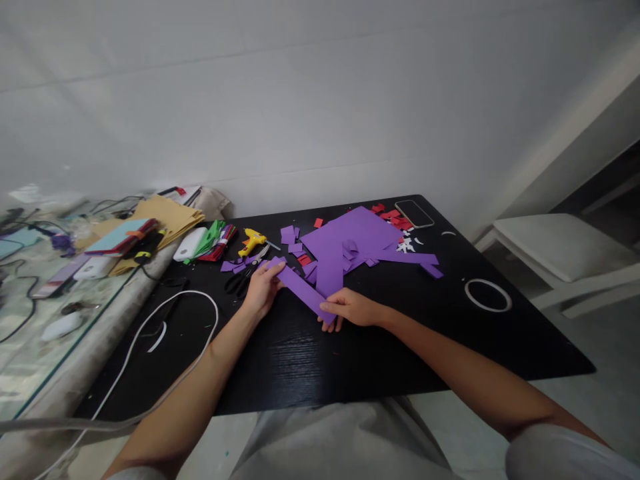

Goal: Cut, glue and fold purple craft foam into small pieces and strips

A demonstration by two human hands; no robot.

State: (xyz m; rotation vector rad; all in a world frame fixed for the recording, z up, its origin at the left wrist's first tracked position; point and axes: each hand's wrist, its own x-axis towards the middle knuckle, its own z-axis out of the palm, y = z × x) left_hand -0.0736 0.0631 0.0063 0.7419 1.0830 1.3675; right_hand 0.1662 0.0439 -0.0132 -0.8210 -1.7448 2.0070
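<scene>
A long purple foam or paper strip (pixel 303 290) slants between my two hands above the black table. My left hand (pixel 265 287) pinches its upper left end, thumb on top. At the lower right end, my right hand (pixel 353 308) grips it with the thumb above and fingers beneath. Just behind lies a wider purple strip (pixel 330 267), partly over a large purple sheet (pixel 357 230). Small cut purple pieces (pixel 295 247) are scattered around the sheet. Close to my left hand rest black-handled scissors (pixel 245 275), partly hidden.
A yellow glue gun (pixel 253 242) lies behind the scissors. Red scraps (pixel 395 217), white scraps (pixel 407 244) and a phone (pixel 415 213) sit at the far right. A white ring (pixel 488 295) lies nearer. A white cable (pixel 217 313) loops over my left forearm. A chair (pixel 555 243) stands right.
</scene>
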